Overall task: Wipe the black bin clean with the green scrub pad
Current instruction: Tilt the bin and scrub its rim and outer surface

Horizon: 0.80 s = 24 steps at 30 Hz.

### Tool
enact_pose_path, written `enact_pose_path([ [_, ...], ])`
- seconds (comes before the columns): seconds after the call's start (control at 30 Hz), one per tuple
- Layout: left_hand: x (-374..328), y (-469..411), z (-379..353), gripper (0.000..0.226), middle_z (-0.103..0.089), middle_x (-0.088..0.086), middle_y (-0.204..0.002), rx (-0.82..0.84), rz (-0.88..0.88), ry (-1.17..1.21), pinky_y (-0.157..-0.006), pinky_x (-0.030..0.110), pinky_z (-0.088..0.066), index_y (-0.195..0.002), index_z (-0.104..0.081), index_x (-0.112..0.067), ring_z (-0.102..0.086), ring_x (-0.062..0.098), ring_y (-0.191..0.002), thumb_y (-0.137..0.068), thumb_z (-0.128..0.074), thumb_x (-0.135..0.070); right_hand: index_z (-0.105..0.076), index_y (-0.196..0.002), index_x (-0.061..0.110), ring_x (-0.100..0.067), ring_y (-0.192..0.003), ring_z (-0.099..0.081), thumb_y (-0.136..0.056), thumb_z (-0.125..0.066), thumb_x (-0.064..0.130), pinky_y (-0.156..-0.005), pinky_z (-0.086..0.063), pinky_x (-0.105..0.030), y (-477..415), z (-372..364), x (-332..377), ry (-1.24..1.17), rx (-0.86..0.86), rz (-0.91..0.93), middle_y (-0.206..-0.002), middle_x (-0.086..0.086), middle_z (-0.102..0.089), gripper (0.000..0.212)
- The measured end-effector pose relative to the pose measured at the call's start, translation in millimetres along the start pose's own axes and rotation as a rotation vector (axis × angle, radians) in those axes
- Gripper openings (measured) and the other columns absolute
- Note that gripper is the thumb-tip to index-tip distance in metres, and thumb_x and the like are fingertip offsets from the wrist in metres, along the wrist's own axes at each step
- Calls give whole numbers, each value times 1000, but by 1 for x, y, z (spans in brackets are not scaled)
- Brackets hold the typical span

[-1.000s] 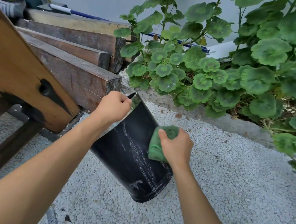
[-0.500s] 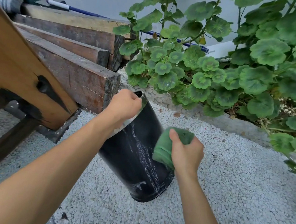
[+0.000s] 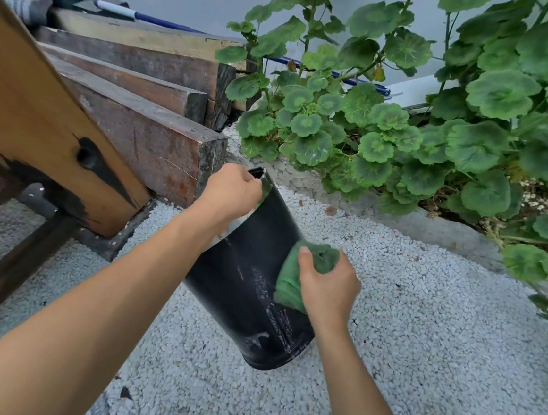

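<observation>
The black bin leans tilted on white gravel, its base down at the lower right and its rim up and away from me. White soapy streaks run down its outer wall. My left hand grips the rim at the top. My right hand holds the green scrub pad pressed against the right side of the bin's outer wall, about midway down. The inside of the bin is hidden.
Stacked dark wooden beams and a slanted orange-brown board stand close on the left. A bed of round-leaved green plants behind a concrete kerb fills the right. White gravel covers the ground around the bin.
My right hand has slid the pad along the bin's wall, and the bin has shifted a little to the right under my left hand's grip.
</observation>
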<state>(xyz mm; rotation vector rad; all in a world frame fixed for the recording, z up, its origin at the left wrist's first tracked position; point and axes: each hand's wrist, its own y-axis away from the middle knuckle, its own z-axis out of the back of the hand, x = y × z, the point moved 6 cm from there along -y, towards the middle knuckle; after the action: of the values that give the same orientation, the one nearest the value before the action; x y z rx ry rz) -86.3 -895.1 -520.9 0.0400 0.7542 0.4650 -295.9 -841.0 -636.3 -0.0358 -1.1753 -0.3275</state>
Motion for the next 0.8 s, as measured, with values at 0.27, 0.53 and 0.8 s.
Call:
enact_pose_path([
  [0.27,-7,0,-15,47,-32,-6,-41,16,-8,-27,-57,30,-34,-55,-36,-16,-31,20,-48,-98,-53,-22,-67,-90,14,-32,-92,-70,-90,-80,33,-84,-56,-37,-2,34,-83,88,-54,-206,-83,0,-67,22],
  [0.53,-10,2,-23,46,-18,-12,-34,46,35,78,-55,29,-22,-51,-31,-19,-16,12,-35,-90,-53,-9,-65,-80,28,5,-67,-68,-83,-79,43,-51,-47,-7,52,7,64,-309,-129,123,-81,19,-73,20],
  [0.8,-8,0,-14,19,-53,3,-66,3,54,64,-63,32,-36,-76,-53,-16,-44,21,-66,-95,-53,-16,-64,-87,24,1,-70,-67,-88,-80,34,-59,-47,-6,56,-12,33,-179,-103,170,-73,14,-68,19],
])
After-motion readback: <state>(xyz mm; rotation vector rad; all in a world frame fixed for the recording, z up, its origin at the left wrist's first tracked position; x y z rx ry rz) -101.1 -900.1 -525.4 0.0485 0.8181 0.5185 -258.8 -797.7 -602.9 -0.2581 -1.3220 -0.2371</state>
